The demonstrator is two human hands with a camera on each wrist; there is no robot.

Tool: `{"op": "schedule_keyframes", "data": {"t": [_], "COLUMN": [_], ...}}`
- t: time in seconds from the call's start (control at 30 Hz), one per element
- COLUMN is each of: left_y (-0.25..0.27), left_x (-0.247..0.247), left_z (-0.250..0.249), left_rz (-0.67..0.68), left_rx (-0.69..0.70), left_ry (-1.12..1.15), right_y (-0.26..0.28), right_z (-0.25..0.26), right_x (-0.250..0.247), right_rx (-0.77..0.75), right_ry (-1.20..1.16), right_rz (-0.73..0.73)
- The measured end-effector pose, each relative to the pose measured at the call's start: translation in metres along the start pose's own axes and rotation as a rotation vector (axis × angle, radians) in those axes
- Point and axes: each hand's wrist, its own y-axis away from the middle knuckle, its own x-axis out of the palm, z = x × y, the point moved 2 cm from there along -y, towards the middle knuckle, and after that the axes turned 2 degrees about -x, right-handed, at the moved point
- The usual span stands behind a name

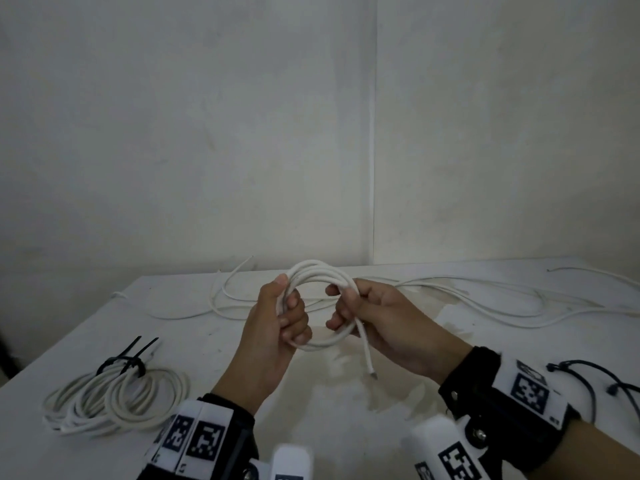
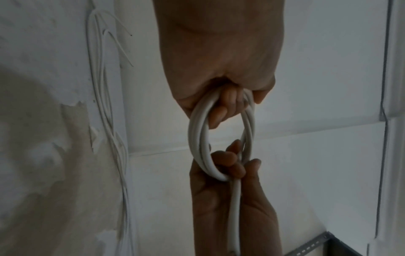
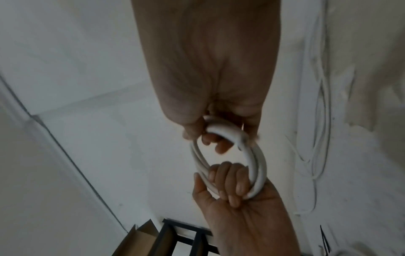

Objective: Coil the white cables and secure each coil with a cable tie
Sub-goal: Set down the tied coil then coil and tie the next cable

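Several loops of white cable are sitting together as one coil [image 1: 320, 306], and I am holding it up off the table [image 1: 194, 344] between my two hands. My left hand [image 1: 277, 323] is gripping the coil's left side, fingers curled through the ring and thumb on the outside. My right hand [image 1: 370, 318] is gripping the opposite side, fingers wrapped round the strands there. The cable's free end [image 1: 367, 355] is hanging down out of my right hand, its tip pointing toward me, just above the table.

Beyond my hands, loose white cables [image 1: 478, 299] are lying spread over the far part of the table, trailing off to the right. Well to the left of my left hand, nearer me, a finished bundle of coils [image 1: 114, 400] is resting flat on the table, with black cable ties [image 1: 128, 360] cinched round its far edge and their tails sticking up and away.
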Motion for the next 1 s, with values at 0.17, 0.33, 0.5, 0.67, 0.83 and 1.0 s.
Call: {"op": "schedule_keyframes", "data": {"t": [0.17, 0.33, 0.5, 0.67, 0.83, 1.0], "left_y": [0.002, 0.004, 0.000, 0.007, 0.007, 0.011], "left_x": [-0.003, -0.022, -0.009, 0.013, 0.021, 0.011], "left_z": [0.008, 0.013, 0.001, 0.012, 0.017, 0.021], "left_rz": [0.054, 0.110, 0.170, -0.084, -0.181, 0.009], "left_rx": [-0.016, -0.052, -0.185, -0.053, 0.004, -0.092], "left_ry": [-0.100, -0.389, -0.446, -0.316, -0.027, -0.161], "right_y": [-0.005, -0.002, -0.001, -0.001, 0.001, 0.004], "right_z": [-0.003, -0.004, 0.000, 0.010, 0.004, 0.005], "right_x": [0.002, -0.003, -0.001, 0.001, 0.003, -0.004], "right_rx": [-0.056, -0.069, -0.049, -0.164, -0.323, -0.367], "right_ry": [0.081, 0.383, 0.549, 0.587, 0.521, 0.739], "right_rz": [-0.178, -0.156, 0.047, 0.042, -0.202, -0.172]}}
